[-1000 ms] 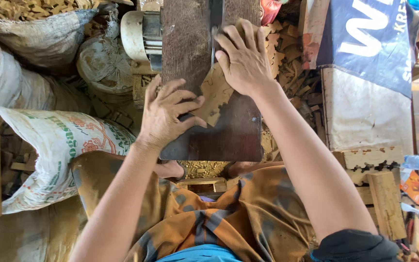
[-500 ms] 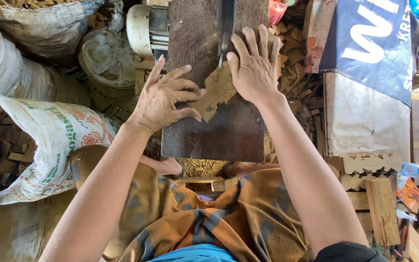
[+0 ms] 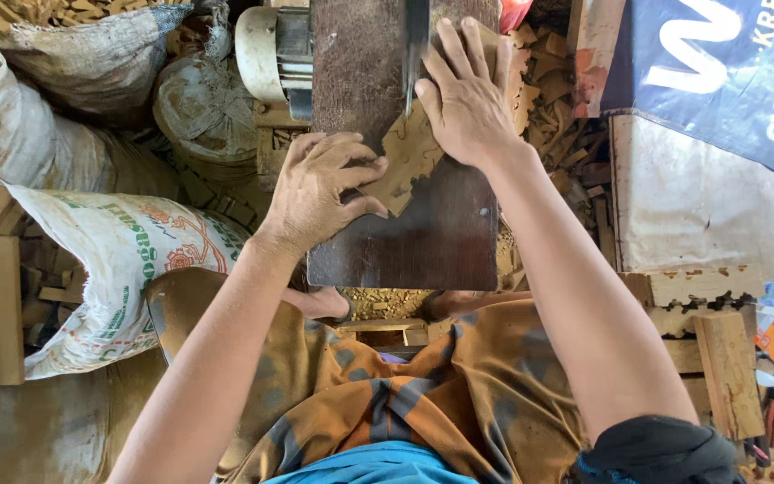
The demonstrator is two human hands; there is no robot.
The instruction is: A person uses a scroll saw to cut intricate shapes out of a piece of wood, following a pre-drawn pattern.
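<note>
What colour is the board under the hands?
Dark brown board, seen best in the head view.
</note>
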